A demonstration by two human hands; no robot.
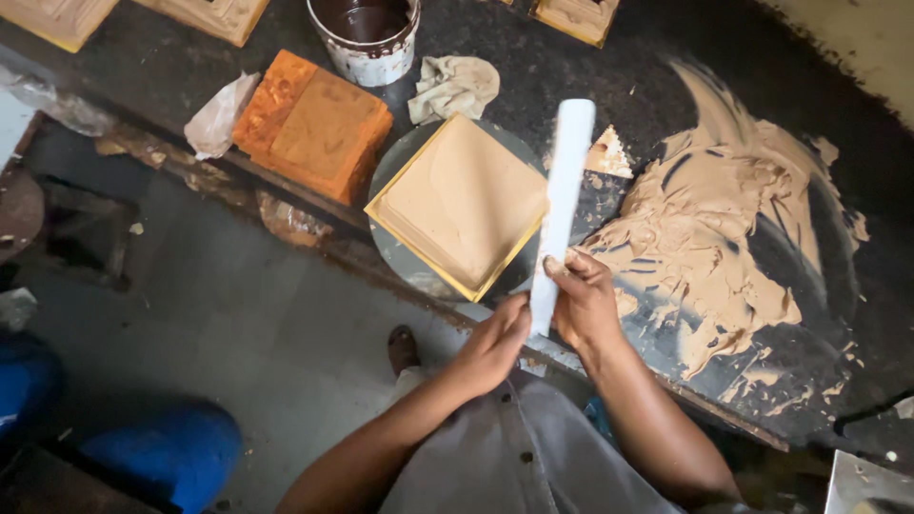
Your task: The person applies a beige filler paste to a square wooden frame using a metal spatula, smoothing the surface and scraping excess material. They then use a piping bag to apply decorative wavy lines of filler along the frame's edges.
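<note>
A long white flat bar (564, 195) stands up from my hands, reaching over the right edge of a square yellow-rimmed mould (464, 202) filled level with tan paste. My right hand (586, 303) grips the bar's lower end. My left hand (495, 343) presses against the same end from the left. The mould sits on a round grey disc (400, 257) at the front of a dark worktop (571, 57).
A wide smear of tan paste (709, 224) covers the worktop to the right. An orange block (312, 124), a crumpled rag (455, 86) and a can of dark liquid (366, 33) lie behind the mould. Blue shapes (162, 452) sit on the floor left.
</note>
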